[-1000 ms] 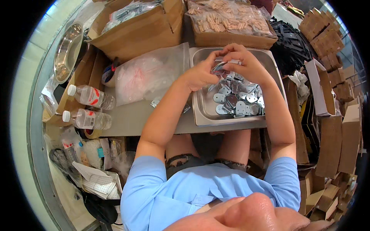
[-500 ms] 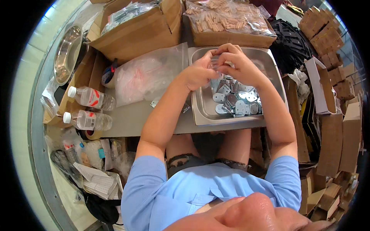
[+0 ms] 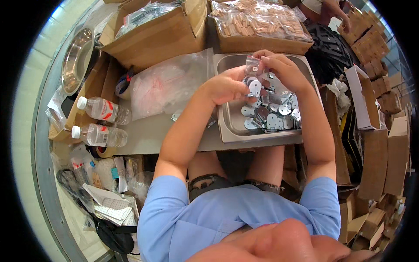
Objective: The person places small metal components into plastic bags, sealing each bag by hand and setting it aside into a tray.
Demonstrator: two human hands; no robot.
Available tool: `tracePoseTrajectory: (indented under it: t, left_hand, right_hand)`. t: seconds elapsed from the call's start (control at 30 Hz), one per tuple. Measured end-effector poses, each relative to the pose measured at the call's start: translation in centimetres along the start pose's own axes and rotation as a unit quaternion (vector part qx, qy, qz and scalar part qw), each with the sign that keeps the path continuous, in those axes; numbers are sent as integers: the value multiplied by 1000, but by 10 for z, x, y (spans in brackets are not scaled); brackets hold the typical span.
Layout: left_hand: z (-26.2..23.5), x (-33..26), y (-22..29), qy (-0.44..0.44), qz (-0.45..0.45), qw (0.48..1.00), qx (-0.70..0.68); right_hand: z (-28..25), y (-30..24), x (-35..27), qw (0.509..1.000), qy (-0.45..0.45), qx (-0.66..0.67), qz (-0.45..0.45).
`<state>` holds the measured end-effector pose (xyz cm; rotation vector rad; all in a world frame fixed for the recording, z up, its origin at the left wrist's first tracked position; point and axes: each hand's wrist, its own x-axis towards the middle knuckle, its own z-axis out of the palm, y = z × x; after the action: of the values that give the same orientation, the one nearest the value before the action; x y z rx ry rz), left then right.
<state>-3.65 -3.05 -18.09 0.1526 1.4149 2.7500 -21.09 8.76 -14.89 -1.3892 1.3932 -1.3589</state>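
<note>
Over the metal tray [image 3: 228,127], a small clear zip bag [image 3: 253,65] is held up between both hands. Rounded silver metal plates show in its lower part. My left hand [image 3: 228,86] is closed on the bag's lower side, its thumb against the plates. My right hand [image 3: 284,71] is closed at the bag's upper right edge, fingertips pinched near the zip strip. Beneath the hands lies a pile of loose, hinge-like metal plates [image 3: 274,121] with round holes. Part of the pile is hidden behind the hands and bag.
Left of the tray lies a large plastic bag [image 3: 174,83] of small clear bags. Two water bottles [image 3: 104,110] lie at the left. Cardboard boxes [image 3: 159,48] stand behind, one with bagged wooden dowels [image 3: 262,22]. Another person's hand [image 3: 345,22] shows at the far right.
My hands have drawn apart, and the bag with the plates now shows upright between them. Another person's arm has come into view at the upper right.
</note>
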Motion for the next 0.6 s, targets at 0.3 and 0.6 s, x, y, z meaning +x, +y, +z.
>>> tracePoseTrajectory:
  t: [0.3, 0.6]
  left_hand:
    - [2, 0, 2, 30, 8, 992, 119]
    - [0, 1, 0, 88, 16, 974, 209]
  right_hand:
    - [-15, 4, 0, 989, -89, -32, 110]
    - [3, -1, 0, 967, -83, -238, 31]
